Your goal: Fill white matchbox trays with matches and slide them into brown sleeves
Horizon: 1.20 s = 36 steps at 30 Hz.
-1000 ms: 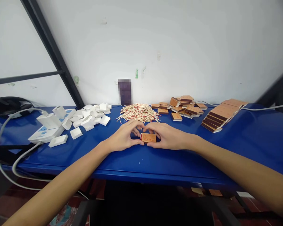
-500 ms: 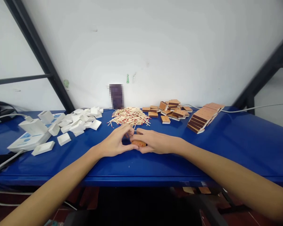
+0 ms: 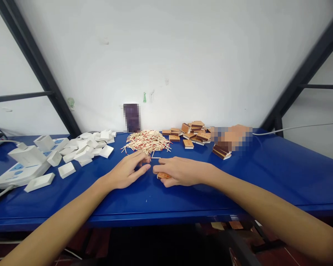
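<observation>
A matchbox (image 3: 163, 176) with an orange-brown top is gripped by my right hand (image 3: 180, 171), its fingers bent over it and hiding much of it. To the left, my left hand (image 3: 131, 170) is apart from the box, thumb and fingers separated, with nothing visible between them. Its fingertips are close to the near edge of a heap of red-tipped matches (image 3: 148, 142). One loose match (image 3: 156, 158) lies just beyond the gap between my hands.
White matchbox trays (image 3: 88, 147) lie piled at left, beside a power strip (image 3: 22, 171) with chargers. Finished-looking brown matchboxes (image 3: 197, 133) are heaped at back right. Stacked matchbox sleeves (image 3: 221, 151), partly blurred, stand farther right. A dark pixelated object (image 3: 132, 117) leans on the wall.
My left hand has let go of the matchbox and drawn away to the left. My right hand keeps hold of it. The whole view has shifted slightly.
</observation>
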Each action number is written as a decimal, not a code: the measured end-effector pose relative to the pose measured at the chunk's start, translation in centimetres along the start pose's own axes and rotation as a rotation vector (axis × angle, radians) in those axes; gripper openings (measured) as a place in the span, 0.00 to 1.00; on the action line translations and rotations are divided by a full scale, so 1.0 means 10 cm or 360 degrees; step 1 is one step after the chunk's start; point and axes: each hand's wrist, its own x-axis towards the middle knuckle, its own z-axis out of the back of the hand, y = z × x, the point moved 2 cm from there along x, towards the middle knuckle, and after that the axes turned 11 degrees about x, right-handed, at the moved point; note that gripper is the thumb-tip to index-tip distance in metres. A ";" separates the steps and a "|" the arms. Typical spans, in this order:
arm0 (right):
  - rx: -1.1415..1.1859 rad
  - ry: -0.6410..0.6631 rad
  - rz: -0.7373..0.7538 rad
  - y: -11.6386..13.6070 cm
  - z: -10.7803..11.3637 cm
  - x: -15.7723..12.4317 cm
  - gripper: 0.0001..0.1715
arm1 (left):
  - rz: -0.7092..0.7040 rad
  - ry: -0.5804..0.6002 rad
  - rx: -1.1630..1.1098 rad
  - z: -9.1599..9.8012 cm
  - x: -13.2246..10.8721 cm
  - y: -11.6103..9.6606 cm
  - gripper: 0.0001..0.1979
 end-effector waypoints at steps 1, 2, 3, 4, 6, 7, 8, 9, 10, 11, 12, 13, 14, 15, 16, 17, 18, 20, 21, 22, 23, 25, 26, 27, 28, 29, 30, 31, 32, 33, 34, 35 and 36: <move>-0.0034 0.0022 -0.0036 0.00 0.02 -0.04 0.07 | 0.0006 0.0011 0.0010 0.00 0.00 0.01 0.10; -0.0062 0.0032 -0.0066 0.00 0.04 -0.09 0.06 | 0.0012 0.0020 0.0022 0.00 0.00 0.02 0.10; -0.0078 0.0027 -0.0099 -0.03 0.05 -0.15 0.06 | 0.0014 0.0025 0.0034 0.01 0.00 0.02 0.11; -0.0080 0.0013 -0.0133 -0.06 0.06 -0.22 0.06 | 0.0013 0.0027 0.0046 0.01 0.00 0.03 0.11; -0.0074 -0.0050 -0.0217 -0.17 0.08 -0.38 0.08 | 0.0009 0.0022 0.0069 0.02 0.00 0.03 0.12; -0.0081 -0.0092 -0.0256 -0.23 0.08 -0.47 0.10 | 0.0003 0.0019 0.0084 0.02 0.01 0.03 0.12; -0.0095 -0.0129 -0.0302 -0.29 0.08 -0.56 0.11 | -0.0003 0.0017 0.0102 0.02 0.01 0.03 0.13; -0.0108 -0.0167 -0.0351 -0.34 0.07 -0.64 0.12 | -0.0010 0.0011 0.0123 0.02 0.01 0.03 0.13; -0.0137 -0.0228 -0.0409 -0.38 0.07 -0.72 0.13 | -0.0014 0.0003 0.0147 0.02 0.01 0.03 0.14; -0.0163 -0.0254 -0.0464 -0.42 0.06 -0.79 0.14 | -0.0013 -0.0011 0.0174 0.02 0.01 0.04 0.14; -0.0191 -0.0273 -0.0521 -0.44 0.06 -0.85 0.15 | -0.0003 -0.0028 0.0201 0.02 0.01 0.04 0.14; -0.0215 -0.0289 -0.0566 -0.46 0.05 -0.90 0.15 | 0.0015 -0.0049 0.0232 0.02 0.01 0.06 0.15; -0.0233 -0.0297 -0.0591 -0.48 0.04 -0.94 0.15 | 0.0041 -0.0070 0.0266 0.02 0.01 0.08 0.15; -0.0253 -0.0306 -0.0610 -0.49 0.02 -0.97 0.15 | 0.0073 -0.0089 0.0304 0.03 0.01 0.10 0.15; -0.0273 -0.0315 -0.0634 -0.51 0.01 -1.00 0.16 | 0.0112 -0.0099 0.0346 0.05 0.01 0.14 0.15; -0.0284 -0.0323 -0.0654 -0.53 0.00 -1.02 0.17 | 0.0158 -0.0102 0.0397 0.07 0.01 0.18 0.15; -0.0291 -0.0338 -0.0674 -0.55 -0.02 -1.04 0.17 | 0.0211 -0.0102 0.0463 0.10 0.01 0.23 0.15; -0.0315 -0.0368 -0.0724 -0.60 -0.05 -1.08 0.19 | 0.0339 -0.0101 0.0659 0.19 -0.02 0.34 0.15; -0.0352 -0.0381 -0.0759 -0.63 -0.06 -1.09 0.19 | 0.0396 -0.0120 0.0805 0.24 -0.04 0.40 0.16; -0.0413 -0.0388 -0.0803 -0.65 -0.07 -1.10 0.19 | 0.0450 -0.0144 0.0961 0.29 -0.08 0.46 0.16; -0.0496 -0.0395 -0.0857 -0.67 -0.08 -1.12 0.19 | 0.0519 -0.0156 0.1118 0.34 -0.12 0.52 0.17; -0.0687 -0.0420 -0.0960 -0.70 -0.09 -1.14 0.18 | 0.0658 -0.0145 0.1377 0.40 -0.22 0.64 0.18; -0.0780 -0.0441 -0.0992 -0.70 -0.09 -1.14 0.17 | 0.0692 -0.0114 0.1449 0.41 -0.27 0.69 0.19; -0.0867 -0.0465 -0.1009 -0.71 -0.09 -1.15 0.17 | 0.0707 -0.0071 0.1475 0.40 -0.31 0.73 0.19; -0.0946 -0.0492 -0.1014 -0.71 -0.08 -1.15 0.17 | 0.0709 -0.0016 0.1464 0.38 -0.34 0.77 0.19; -0.1015 -0.0516 -0.1006 -0.72 -0.08 -1.16 0.18 | 0.0707 0.0038 0.1436 0.36 -0.37 0.80 0.19; -0.1074 -0.0535 -0.0998 -0.72 -0.08 -1.16 0.19 | 0.0704 0.0092 0.1400 0.33 -0.38 0.82 0.18; -0.1121 -0.0547 -0.0997 -0.72 -0.08 -1.16 0.20 | 0.0700 0.0136 0.1364 0.31 -0.39 0.84 0.18; -0.1155 -0.0551 -0.1004 -0.73 -0.07 -1.16 0.20 | 0.0693 0.0168 0.1330 0.29 -0.39 0.85 0.18; -0.1174 -0.0547 -0.1015 -0.72 -0.07 -1.16 0.20 | 0.0684 0.0181 0.1294 0.28 -0.39 0.85 0.17; -0.1177 -0.0538 -0.1031 -0.71 -0.07 -1.14 0.19 | 0.0672 0.0173 0.1247 0.28 -0.38 0.84 0.17; -0.1165 -0.0528 -0.1051 -0.69 -0.07 -1.12 0.19 | 0.0649 0.0145 0.1183 0.28 -0.37 0.82 0.16; -0.1139 -0.0521 -0.1070 -0.67 -0.06 -1.08 0.19 | 0.0611 0.0100 0.1088 0.29 -0.35 0.78 0.16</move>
